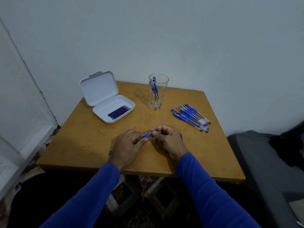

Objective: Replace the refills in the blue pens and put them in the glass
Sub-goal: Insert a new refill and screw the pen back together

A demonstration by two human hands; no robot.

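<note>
Here the wooden counter [98,153] carries an open white case [105,97] holding dark refills [119,111], a clear glass [158,91] with blue pens upright inside, and a pile of blue pens [191,116]. Near the front edge, the left hand [127,148] grips a blue pen [146,135] while the right hand [167,139] pinches its tip.

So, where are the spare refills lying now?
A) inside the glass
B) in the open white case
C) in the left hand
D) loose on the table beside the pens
B: the dark refills lie side by side in the tray of the open white case, left of the glass.
</note>
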